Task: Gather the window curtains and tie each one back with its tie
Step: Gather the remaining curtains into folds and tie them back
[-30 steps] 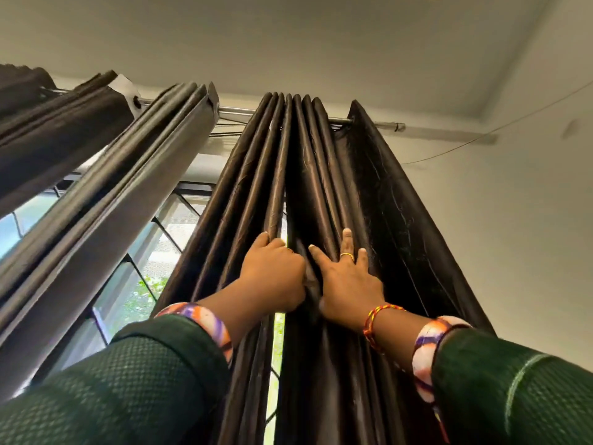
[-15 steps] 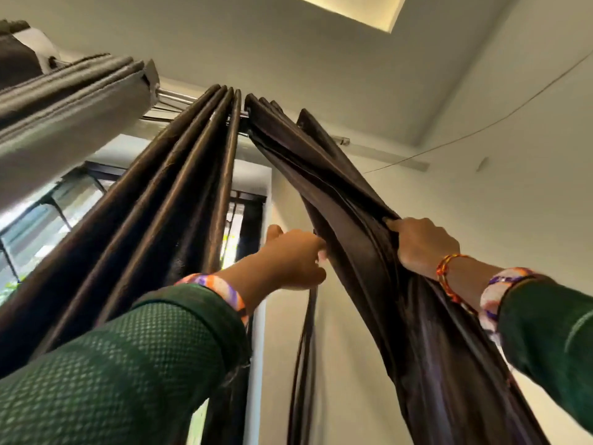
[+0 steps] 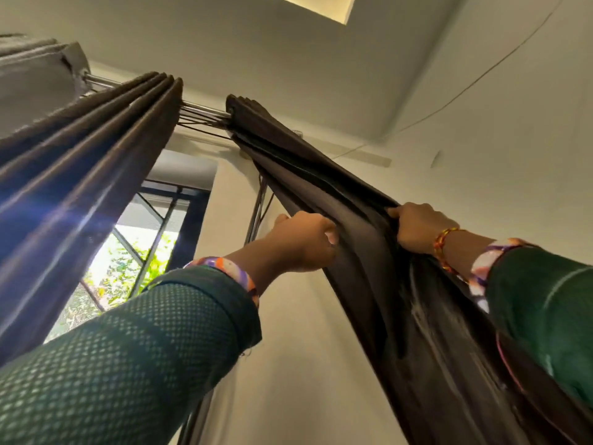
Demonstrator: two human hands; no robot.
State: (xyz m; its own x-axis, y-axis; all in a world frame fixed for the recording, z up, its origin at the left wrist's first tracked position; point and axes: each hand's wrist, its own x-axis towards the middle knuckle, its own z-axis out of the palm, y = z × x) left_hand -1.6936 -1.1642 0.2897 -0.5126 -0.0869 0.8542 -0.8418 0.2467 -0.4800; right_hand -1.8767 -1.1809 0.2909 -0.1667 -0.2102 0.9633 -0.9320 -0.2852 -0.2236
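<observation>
A dark brown curtain (image 3: 362, 226) hangs from the rod (image 3: 202, 109) and is bunched into a slanting bundle at the right. My left hand (image 3: 301, 242) grips its left edge with curled fingers. At the bundle's right side, my right hand (image 3: 417, 226) clutches the gathered folds. A thin dark strip (image 3: 256, 207), perhaps the tie, hangs behind the bundle near the wall. A second brown curtain (image 3: 83, 175) hangs in pleats at the left.
The window (image 3: 134, 252) with its dark frame and greenery outside shows between the two curtains. A grey curtain (image 3: 35, 81) is at the top left. A white wall (image 3: 305, 348) lies behind the bundle, and a thin wire runs along the right wall.
Both hands have pulled the right curtain away from the left one and to the right, bunching it tighter. A wider gap now exposes the rod, window and wall.
</observation>
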